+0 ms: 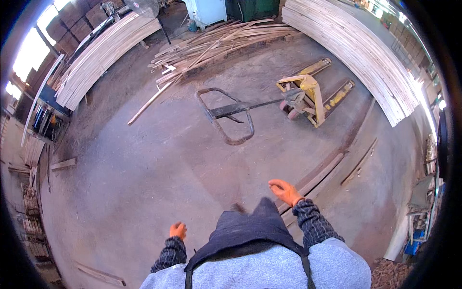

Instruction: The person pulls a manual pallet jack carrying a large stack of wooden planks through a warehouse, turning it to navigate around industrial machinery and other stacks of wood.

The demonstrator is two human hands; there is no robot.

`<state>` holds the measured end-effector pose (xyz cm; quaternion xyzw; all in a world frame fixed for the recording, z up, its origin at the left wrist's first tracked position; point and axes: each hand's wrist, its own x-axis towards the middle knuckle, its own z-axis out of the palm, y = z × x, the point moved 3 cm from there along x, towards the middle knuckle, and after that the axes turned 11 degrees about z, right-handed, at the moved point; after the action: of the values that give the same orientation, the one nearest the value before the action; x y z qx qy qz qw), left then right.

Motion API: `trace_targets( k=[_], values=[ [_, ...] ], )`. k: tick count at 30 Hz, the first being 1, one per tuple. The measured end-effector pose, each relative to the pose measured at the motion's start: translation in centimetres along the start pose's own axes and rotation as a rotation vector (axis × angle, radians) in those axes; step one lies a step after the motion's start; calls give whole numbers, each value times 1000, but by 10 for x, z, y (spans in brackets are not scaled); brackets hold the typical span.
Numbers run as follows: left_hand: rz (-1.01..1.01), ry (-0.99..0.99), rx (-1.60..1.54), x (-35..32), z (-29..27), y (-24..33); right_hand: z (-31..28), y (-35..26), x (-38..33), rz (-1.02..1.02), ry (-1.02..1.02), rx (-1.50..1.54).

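Note:
Both my hands wear orange gloves, with dark striped cuffs at the wrists. My right hand [287, 192] hangs in the air over the floor, its fingers loosely bent and apart, with nothing in it. Lower and to the left, my left hand [178, 230] is also held free, its fingers slightly curled and no object showing in it. Ahead stands a yellow pallet jack [315, 96], its black handle [226, 111] lowered toward me with a looped grip. Neither hand touches it.
Loose wooden strips [211, 50] lie heaped ahead. Long board stacks stand at the far left [103, 60] and right [356, 48]. Near my right hand, long timber pieces [322, 173] lie on the floor. A short board [100, 274] lies at the lower left.

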<state>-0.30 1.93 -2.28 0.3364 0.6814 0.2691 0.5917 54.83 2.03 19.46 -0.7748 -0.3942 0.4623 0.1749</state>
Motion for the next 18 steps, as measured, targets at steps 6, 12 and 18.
trace_targets(
  k=[6,12,18],
  values=[
    [398,-29,-18,124,95,190,-36,-100,91,27,61,-18],
    [1035,52,466,175,209,398,-67,-126,196,20,121,-24],
    [1441,-10,1146,240,201,496,-12,-216,273,-38,-94,197]
  ],
)
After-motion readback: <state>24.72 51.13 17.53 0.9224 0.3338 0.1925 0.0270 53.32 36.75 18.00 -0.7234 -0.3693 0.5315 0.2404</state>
